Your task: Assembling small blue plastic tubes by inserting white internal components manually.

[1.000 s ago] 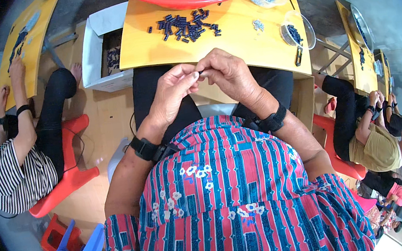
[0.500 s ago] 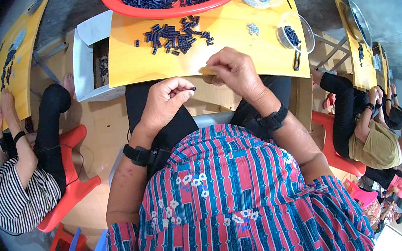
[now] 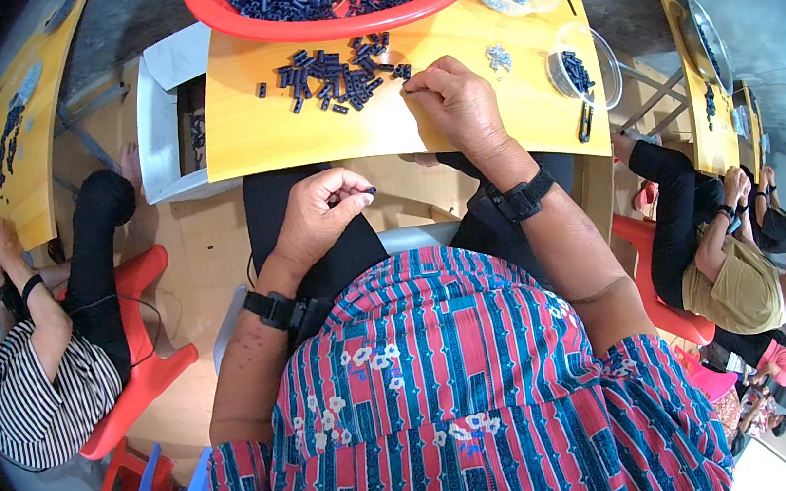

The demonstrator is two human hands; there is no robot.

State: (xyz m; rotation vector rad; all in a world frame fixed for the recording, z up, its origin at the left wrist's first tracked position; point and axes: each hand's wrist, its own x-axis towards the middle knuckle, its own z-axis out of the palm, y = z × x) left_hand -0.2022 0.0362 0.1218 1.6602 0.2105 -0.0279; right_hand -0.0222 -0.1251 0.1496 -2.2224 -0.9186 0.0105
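My left hand (image 3: 319,217) is closed in a pinch over my lap, just off the table's front edge. A small black plastic piece (image 3: 370,190) sticks out between its thumb and forefinger. Reaching over the table, my right hand (image 3: 456,105) has thumb and fingers pressed together at the right end of a loose pile of black plastic pieces (image 3: 324,79). What its fingertips hold, if anything, is too small to make out. One black piece (image 3: 401,72) lies right beside those fingertips.
A red basin (image 3: 337,27) full of black pieces stands at the back of the yellow table (image 3: 303,149). To the right are small pale parts (image 3: 499,59), a clear tub (image 3: 609,72) with black pieces, and a black tool (image 3: 585,123). People sit at tables on both sides.
My right hand has moved forward from the table's edge to the right end of the pile. My left hand keeps its black piece and has shifted slightly left and down.
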